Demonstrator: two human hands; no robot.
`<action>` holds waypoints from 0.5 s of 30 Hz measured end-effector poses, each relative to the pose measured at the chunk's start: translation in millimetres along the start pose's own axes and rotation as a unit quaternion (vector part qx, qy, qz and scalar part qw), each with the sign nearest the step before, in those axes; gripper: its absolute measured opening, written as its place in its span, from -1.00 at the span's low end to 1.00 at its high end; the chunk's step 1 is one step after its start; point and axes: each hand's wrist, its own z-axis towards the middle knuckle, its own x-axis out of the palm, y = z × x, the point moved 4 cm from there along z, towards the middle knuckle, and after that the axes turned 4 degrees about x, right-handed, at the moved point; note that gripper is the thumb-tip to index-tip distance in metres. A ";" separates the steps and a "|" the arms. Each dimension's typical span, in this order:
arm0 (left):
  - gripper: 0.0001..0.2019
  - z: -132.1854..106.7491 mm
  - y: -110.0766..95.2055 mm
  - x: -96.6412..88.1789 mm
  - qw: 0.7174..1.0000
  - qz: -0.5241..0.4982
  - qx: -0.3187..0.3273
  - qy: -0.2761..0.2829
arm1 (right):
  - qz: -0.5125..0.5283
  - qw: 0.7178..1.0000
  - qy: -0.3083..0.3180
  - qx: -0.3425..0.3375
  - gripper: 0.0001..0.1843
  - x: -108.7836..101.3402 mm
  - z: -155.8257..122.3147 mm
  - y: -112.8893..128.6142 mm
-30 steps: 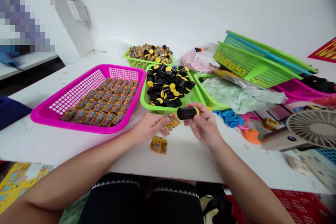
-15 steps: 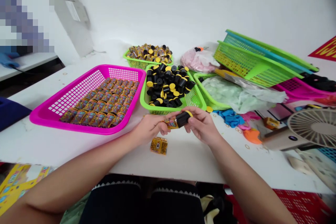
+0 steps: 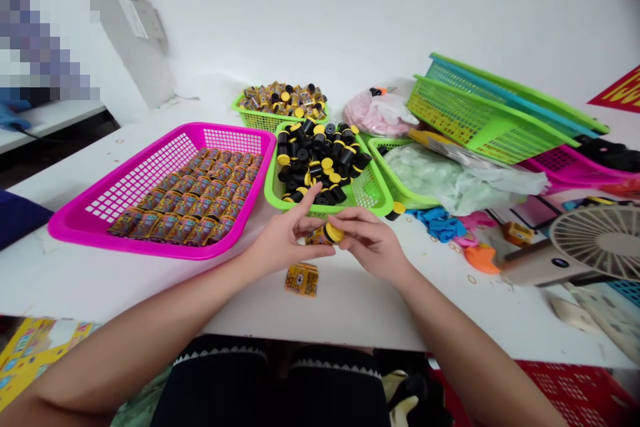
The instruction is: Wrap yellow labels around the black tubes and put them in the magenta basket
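Note:
A small canister (image 3: 320, 235) with a yellow lid, now in a patterned yellow sleeve, is held between my two hands above the table. My left hand (image 3: 287, 237) curves around the sleeved end, index finger raised and thumb along the near side. Fingertips of my right hand (image 3: 367, 240) pinch the canister at its yellow lid. Below my hands lies a small stack of flat printed sleeves (image 3: 301, 279). Just beyond, a green basket (image 3: 383, 197) holds loose black canisters (image 3: 320, 160) with yellow lids.
To the left, a magenta basket (image 3: 65, 227) holds rows of sleeved canisters (image 3: 190, 203). Another green basket (image 3: 255, 119) of sleeved canisters stands at the back. One loose canister (image 3: 397, 209), blue balloons (image 3: 440, 223), a fan (image 3: 595, 240) and stacked baskets (image 3: 490, 120) are on the right.
The sleeve has gone from partly on the canister to covering its black body. The canister has turned, its yellow lid lower and nearer me. My left index finger has lifted away.

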 end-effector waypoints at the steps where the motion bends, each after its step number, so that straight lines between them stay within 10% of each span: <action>1: 0.17 0.0 -0.3 0.8 0.999 -0.045 -0.020 -0.003 | -0.034 0.999 -0.018 -0.017 -0.68 1.5 -1.9 2.0; 9: 0.30 -1.3 -8.0 2.6 0.970 -0.241 -0.039 0.001 | -0.142 0.987 0.046 -0.064 -0.41 22.2 -11.1 3.1; 15: 0.28 -0.7 8.2 9.5 0.959 -0.260 -0.112 -0.025 | -0.354 0.922 -0.070 -0.139 -0.36 23.8 -13.6 20.7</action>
